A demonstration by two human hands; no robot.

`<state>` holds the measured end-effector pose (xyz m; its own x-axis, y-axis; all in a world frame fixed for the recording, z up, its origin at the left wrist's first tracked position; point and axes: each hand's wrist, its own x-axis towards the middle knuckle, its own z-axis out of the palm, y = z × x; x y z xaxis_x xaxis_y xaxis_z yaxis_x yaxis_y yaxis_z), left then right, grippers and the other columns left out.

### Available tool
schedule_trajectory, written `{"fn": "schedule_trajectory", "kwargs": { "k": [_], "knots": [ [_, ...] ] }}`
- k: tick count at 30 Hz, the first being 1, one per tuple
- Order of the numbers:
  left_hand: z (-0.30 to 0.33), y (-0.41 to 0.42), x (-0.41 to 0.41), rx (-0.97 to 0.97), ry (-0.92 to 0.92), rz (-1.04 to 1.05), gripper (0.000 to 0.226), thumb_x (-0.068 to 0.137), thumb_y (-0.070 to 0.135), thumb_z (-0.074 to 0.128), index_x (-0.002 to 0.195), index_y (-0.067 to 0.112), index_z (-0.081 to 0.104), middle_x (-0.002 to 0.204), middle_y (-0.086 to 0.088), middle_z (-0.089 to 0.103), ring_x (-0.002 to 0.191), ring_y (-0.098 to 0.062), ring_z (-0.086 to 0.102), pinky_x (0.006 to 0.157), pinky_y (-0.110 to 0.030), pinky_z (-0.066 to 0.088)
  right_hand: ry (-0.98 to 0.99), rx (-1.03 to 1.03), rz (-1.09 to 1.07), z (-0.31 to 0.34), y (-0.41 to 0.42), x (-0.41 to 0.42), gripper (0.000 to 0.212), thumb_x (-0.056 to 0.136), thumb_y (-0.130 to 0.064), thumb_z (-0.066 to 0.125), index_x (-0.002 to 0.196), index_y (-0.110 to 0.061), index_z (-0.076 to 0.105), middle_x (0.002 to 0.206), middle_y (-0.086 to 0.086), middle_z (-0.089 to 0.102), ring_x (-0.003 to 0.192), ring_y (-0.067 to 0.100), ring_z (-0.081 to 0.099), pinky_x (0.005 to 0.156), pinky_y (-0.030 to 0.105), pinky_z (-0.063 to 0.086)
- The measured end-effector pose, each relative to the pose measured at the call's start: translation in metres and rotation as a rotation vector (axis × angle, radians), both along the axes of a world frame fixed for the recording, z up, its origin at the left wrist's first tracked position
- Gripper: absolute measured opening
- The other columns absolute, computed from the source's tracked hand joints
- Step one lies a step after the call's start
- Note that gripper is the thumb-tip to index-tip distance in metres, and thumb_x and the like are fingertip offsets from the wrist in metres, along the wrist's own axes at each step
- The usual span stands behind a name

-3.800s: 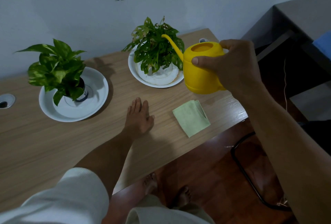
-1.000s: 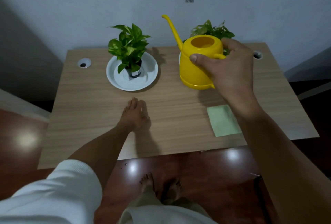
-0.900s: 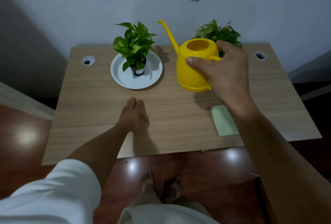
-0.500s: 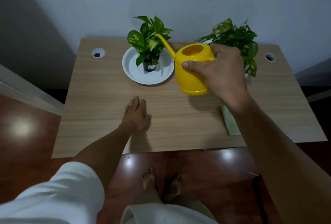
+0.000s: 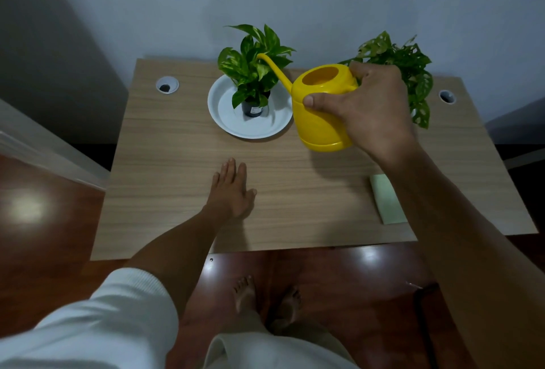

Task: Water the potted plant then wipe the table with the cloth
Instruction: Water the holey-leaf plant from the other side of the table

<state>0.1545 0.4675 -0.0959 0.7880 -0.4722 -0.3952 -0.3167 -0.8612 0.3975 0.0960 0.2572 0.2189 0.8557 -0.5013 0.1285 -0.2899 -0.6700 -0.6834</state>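
My right hand (image 5: 365, 109) grips a yellow watering can (image 5: 320, 121) held above the wooden table (image 5: 165, 186). The can's thin spout (image 5: 272, 69) reaches into the leaves of a small potted plant (image 5: 253, 65) in a dark pot on a white dish (image 5: 227, 116). My left hand (image 5: 233, 189) lies flat on the table, fingers spread, holding nothing. A folded light green cloth (image 5: 386, 200) lies near the front right edge, partly hidden by my right forearm.
A second leafy plant (image 5: 404, 65) stands at the back right, behind my right hand. Two round cable holes (image 5: 167, 85) (image 5: 447, 96) sit in the back corners. A wall runs behind the table. My bare feet (image 5: 265, 301) stand on the dark floor.
The watering can has swung from the right plant over to the left plant, its spout now among that plant's leaves. My left hand has stayed flat on the table.
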Motion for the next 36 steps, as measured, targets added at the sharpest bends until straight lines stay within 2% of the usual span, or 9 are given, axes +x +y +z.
{"fn": "schedule_trajectory", "kwargs": {
  "k": [7, 12, 14, 16, 19, 23, 29, 34, 36],
  "knots": [
    [-0.002, 0.001, 0.000, -0.012, -0.011, -0.002, 0.082, 0.103, 0.055, 0.038, 0.166, 0.019, -0.002, 0.172, -0.014, -0.015, 0.160, -0.030, -0.015, 0.127, -0.049, -0.006, 0.060, -0.006, 0.019, 0.008, 0.002, -0.005, 0.058, 0.061, -0.055, 0.091, 0.088, -0.008, 0.070, 0.084, 0.009, 0.069, 0.076, 0.022, 0.061, 0.065, 0.040, 0.051],
    [-0.003, 0.002, -0.001, -0.028, -0.005, -0.004, 0.083, 0.103, 0.056, 0.037, 0.166, 0.019, -0.003, 0.172, -0.013, -0.017, 0.159, -0.029, -0.017, 0.127, -0.049, -0.007, 0.088, -0.020, -0.001, 0.017, 0.002, -0.011, 0.070, 0.068, -0.045, 0.092, 0.119, -0.003, 0.070, 0.106, 0.012, 0.068, 0.094, 0.022, 0.060, 0.083, 0.041, 0.053],
    [-0.003, 0.002, -0.001, -0.034, -0.006, 0.001, 0.083, 0.103, 0.056, 0.038, 0.166, 0.020, -0.003, 0.172, -0.012, -0.016, 0.159, -0.029, -0.017, 0.127, -0.048, -0.007, 0.099, -0.028, -0.011, 0.018, -0.001, -0.011, 0.067, 0.069, -0.046, 0.091, 0.116, -0.004, 0.071, 0.101, 0.011, 0.070, 0.089, 0.023, 0.063, 0.072, 0.036, 0.050],
    [-0.003, 0.002, -0.001, -0.036, -0.009, 0.003, 0.083, 0.103, 0.056, 0.038, 0.166, 0.020, -0.002, 0.172, -0.012, -0.016, 0.160, -0.028, -0.016, 0.128, -0.048, -0.006, 0.121, -0.066, -0.028, 0.018, -0.003, -0.008, 0.055, 0.068, -0.050, 0.091, 0.101, -0.009, 0.071, 0.078, -0.001, 0.061, 0.068, 0.012, 0.054, 0.053, 0.028, 0.037],
    [-0.002, 0.003, -0.001, -0.036, -0.003, 0.007, 0.083, 0.103, 0.056, 0.039, 0.166, 0.020, -0.002, 0.172, -0.012, -0.016, 0.160, -0.028, -0.016, 0.128, -0.048, -0.006, 0.108, -0.102, -0.050, 0.017, -0.003, -0.004, 0.053, 0.066, -0.052, 0.090, 0.091, -0.010, 0.069, 0.075, 0.001, 0.059, 0.069, 0.016, 0.053, 0.049, 0.024, 0.030],
    [-0.002, 0.002, -0.001, -0.044, -0.004, 0.008, 0.083, 0.103, 0.055, 0.040, 0.166, 0.020, -0.001, 0.172, -0.012, -0.015, 0.160, -0.028, -0.015, 0.128, -0.048, -0.005, 0.060, -0.119, -0.036, 0.016, -0.003, 0.002, 0.058, 0.065, -0.055, 0.090, 0.090, -0.007, 0.069, 0.085, 0.009, 0.066, 0.080, 0.024, 0.061, 0.055, 0.029, 0.034],
    [-0.002, 0.003, -0.001, -0.035, -0.007, 0.008, 0.083, 0.103, 0.056, 0.039, 0.166, 0.020, -0.002, 0.172, -0.011, -0.016, 0.160, -0.027, -0.016, 0.128, -0.047, -0.006, 0.078, -0.094, -0.027, 0.019, 0.004, 0.006, 0.058, 0.064, -0.054, 0.091, 0.080, -0.006, 0.061, 0.070, 0.002, 0.053, 0.067, 0.018, 0.050, 0.051, 0.030, 0.033],
    [-0.002, 0.003, -0.002, -0.045, -0.018, -0.001, 0.083, 0.103, 0.055, 0.038, 0.166, 0.019, -0.002, 0.172, -0.012, -0.016, 0.160, -0.028, -0.017, 0.128, -0.048, -0.006, 0.083, -0.039, 0.009, 0.018, 0.009, 0.004, 0.065, 0.058, -0.057, 0.090, 0.090, -0.004, 0.070, 0.084, 0.013, 0.069, 0.078, 0.028, 0.065, 0.066, 0.044, 0.054],
    [-0.002, 0.004, -0.002, -0.036, -0.019, -0.005, 0.083, 0.103, 0.056, 0.037, 0.166, 0.019, -0.003, 0.172, -0.012, -0.016, 0.159, -0.028, -0.017, 0.128, -0.048, -0.006, 0.094, -0.033, 0.015, 0.018, 0.008, 0.004, 0.065, 0.057, -0.058, 0.090, 0.091, -0.006, 0.072, 0.085, 0.012, 0.070, 0.082, 0.029, 0.068, 0.068, 0.046, 0.056]
  ]
}}
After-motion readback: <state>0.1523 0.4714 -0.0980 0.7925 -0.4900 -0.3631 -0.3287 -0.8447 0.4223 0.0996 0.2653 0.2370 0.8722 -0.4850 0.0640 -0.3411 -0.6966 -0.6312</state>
